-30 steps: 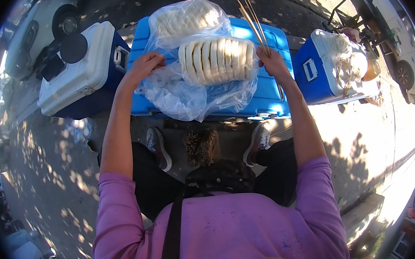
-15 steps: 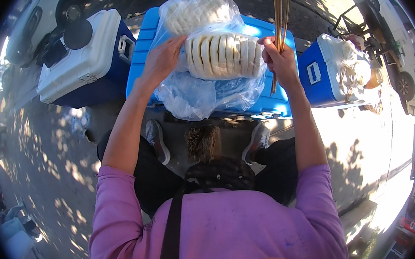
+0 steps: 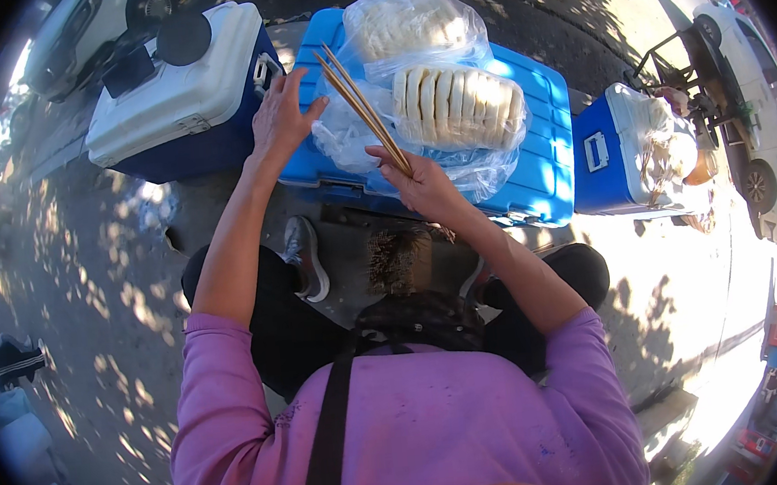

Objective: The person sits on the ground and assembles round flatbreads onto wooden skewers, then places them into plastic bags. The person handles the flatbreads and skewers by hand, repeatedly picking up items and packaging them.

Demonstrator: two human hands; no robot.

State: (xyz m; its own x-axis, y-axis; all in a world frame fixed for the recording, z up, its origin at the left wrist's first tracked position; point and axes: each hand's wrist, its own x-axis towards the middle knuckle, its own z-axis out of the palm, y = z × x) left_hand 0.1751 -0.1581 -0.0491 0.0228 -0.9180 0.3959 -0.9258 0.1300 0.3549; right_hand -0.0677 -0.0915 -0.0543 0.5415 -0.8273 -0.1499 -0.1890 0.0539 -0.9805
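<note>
A bundle of thin wooden skewers [image 3: 366, 110] is gripped at its lower end by my right hand [image 3: 422, 186], its tips slanting up and left. My left hand [image 3: 281, 118] holds nothing; its fingers and thumb are apart beside the left edge of the blue lid [image 3: 540, 128]. On that lid lies a clear plastic bag with a row of thick white slices [image 3: 460, 107], which look like dough. Behind it sits a second bag of similar white pieces [image 3: 411, 26]. Crumpled clear plastic [image 3: 351, 135] spreads to the left of the front row.
At left stands a blue cooler with a white lid [image 3: 181, 85], a black disc [image 3: 183, 39] on top. Another blue-and-white cooler [image 3: 598, 150] at right carries bagged items. Beyond it are a cart frame and a white vehicle [image 3: 756, 118]. A brown bristly thing [image 3: 399, 260] lies between my feet.
My right hand has moved left and down from the right of the slices, swinging the skewers leftward. My left hand has left the bag and shifted left. The view has shifted slightly.
</note>
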